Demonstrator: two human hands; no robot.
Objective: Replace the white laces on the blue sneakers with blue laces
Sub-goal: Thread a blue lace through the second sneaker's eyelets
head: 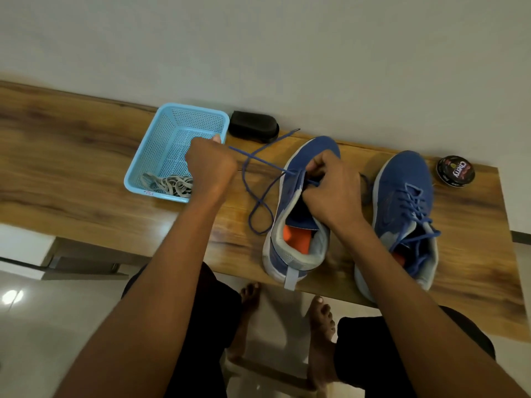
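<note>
Fingers of the left hand (211,165) are curled into a fist round one end of the blue lace (260,160), holding it taut out to the left, above the near corner of the basket (149,156). From the fist the lace runs straight to the front eyelets of the left sneaker (298,214). The lace's other part lies loose on the table (71,156), looping beside the sneaker and ending near the black brush (253,127).

The right hand (333,188) sits over the sneaker's throat, fingers bent and pinching the lace at the eyelets; which eyelet it grips is hidden by the knuckles. This sneaker stands near the table's front edge, its tongue open and orange insole showing.

The right sneaker (402,214) stands beside it, apart, already threaded with blue lace, ends loose. White laces (172,185) lie heaped in the basket's near end. A polish tin (455,170) sits beyond the right sneaker's toe.
</note>
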